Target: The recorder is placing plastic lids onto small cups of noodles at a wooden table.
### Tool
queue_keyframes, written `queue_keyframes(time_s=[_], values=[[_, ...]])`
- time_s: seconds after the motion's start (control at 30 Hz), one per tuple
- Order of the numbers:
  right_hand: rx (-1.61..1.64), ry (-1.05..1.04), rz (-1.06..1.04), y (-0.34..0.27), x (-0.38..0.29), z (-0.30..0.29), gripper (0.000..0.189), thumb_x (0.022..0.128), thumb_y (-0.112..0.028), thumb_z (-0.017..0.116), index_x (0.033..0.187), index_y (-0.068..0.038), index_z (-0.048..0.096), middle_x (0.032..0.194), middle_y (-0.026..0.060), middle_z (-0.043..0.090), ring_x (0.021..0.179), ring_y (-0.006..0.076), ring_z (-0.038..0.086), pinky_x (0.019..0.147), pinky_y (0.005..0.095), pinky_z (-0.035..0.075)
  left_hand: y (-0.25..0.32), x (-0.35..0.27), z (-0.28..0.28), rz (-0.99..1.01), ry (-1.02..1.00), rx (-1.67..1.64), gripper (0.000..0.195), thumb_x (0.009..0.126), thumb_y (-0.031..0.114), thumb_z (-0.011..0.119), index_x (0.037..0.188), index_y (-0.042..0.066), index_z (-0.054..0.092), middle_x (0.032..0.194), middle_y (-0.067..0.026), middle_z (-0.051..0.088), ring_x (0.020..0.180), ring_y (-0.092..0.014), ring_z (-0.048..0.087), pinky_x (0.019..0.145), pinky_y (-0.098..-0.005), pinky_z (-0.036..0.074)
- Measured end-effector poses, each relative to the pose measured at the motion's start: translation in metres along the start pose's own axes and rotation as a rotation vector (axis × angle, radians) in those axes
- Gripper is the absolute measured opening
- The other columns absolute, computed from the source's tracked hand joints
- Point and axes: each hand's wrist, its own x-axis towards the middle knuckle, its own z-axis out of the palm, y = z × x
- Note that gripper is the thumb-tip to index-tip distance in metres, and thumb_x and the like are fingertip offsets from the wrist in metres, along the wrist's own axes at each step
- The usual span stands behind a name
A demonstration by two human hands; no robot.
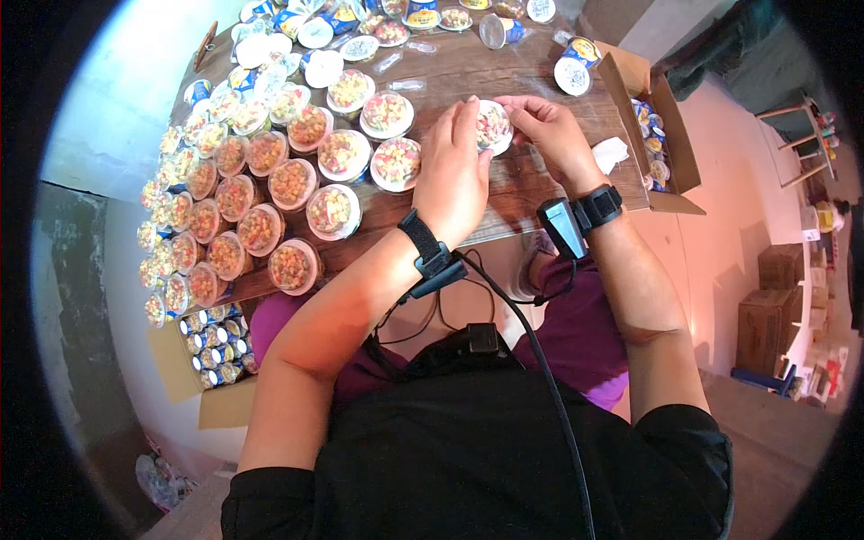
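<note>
Between my two hands is a small cup [493,128] with a clear lid, its top facing up and pink, white and green pieces showing inside. My left hand [453,165] wraps its left side, while the fingertips of my right hand [548,135] pinch the right rim. Just left of my left hand stands a similar cup [397,164] with pink and pale pieces. Beyond it are rows of lidded cups, some with orange-brown contents [292,183]. The lower part of the held cup is hidden by my hands.
The wooden table [472,67] carries many blue-and-white cups at its far side, some tipped over, like one cup [574,74]. Small clear packets [407,86] and a white tissue [610,154] lie on it. Cardboard boxes holding cups stand at right [682,179] and lower left [172,364].
</note>
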Motion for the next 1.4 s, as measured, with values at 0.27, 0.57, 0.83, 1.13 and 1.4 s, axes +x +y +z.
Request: queue_keyframes(time_s=[0.27, 0.57, 0.83, 1.13, 1.4], values=[[-0.186, 0.125, -0.099, 0.012, 0.004, 0.001, 0.028, 0.101, -0.016, 0.068, 0.122, 0.0, 0.075, 0.099, 0.0013, 0.075, 0.08, 0.0071, 0.064, 0.073, 0.0242, 0.053, 0.0, -0.003, 0.007, -0.039, 0.008, -0.001, 0.068, 0.092, 0.004, 0.07, 0.153, -0.001, 0.04, 0.145, -0.0245, 0.052, 0.133, -0.044, 0.052, 0.111, -0.0486, 0.045], [-0.209, 0.084, -0.05, 0.017, 0.005, 0.0, 0.027, 0.103, -0.02, 0.066, 0.123, -0.004, 0.076, 0.098, -0.0016, 0.075, 0.075, 0.0046, 0.059, 0.07, 0.0231, 0.051, -0.009, -0.005, 0.014, -0.029, -0.019, -0.02, 0.069, 0.095, 0.004, 0.066, 0.156, -0.002, 0.035, 0.149, -0.0278, 0.05, 0.136, -0.045, 0.05, 0.114, -0.0483, 0.042], [-0.221, 0.04, 0.002, 0.014, 0.001, 0.002, 0.031, 0.108, -0.026, 0.061, 0.128, -0.005, 0.073, 0.096, -0.0023, 0.073, 0.072, 0.0052, 0.059, 0.065, 0.0231, 0.051, -0.012, -0.005, 0.016, 0.018, -0.029, -0.027, 0.066, 0.097, 0.002, 0.062, 0.155, -0.006, 0.031, 0.15, -0.0319, 0.047, 0.139, -0.047, 0.048, 0.116, -0.0481, 0.041], [0.0, -0.037, 0.122, 0.019, 0.001, 0.004, 0.03, 0.111, -0.028, 0.055, 0.13, -0.008, 0.067, 0.1, -0.0005, 0.07, 0.077, 0.008, 0.063, 0.06, 0.0245, 0.056, -0.013, -0.007, 0.021, -0.029, -0.039, -0.061, 0.067, 0.096, 0.001, 0.064, 0.154, -0.007, 0.031, 0.151, -0.0327, 0.045, 0.138, -0.048, 0.048, 0.116, -0.0472, 0.041], [0.082, -0.036, 0.096, 0.029, -0.004, 0.009, 0.032, 0.112, -0.028, 0.049, 0.135, -0.008, 0.06, 0.111, 0.0027, 0.068, 0.086, 0.0111, 0.067, 0.063, 0.0269, 0.06, -0.016, -0.007, 0.033, -0.051, 0.035, -0.128, 0.072, 0.094, 0.003, 0.069, 0.155, -0.004, 0.031, 0.15, -0.0321, 0.047, 0.136, -0.046, 0.051, 0.114, -0.0474, 0.043]])
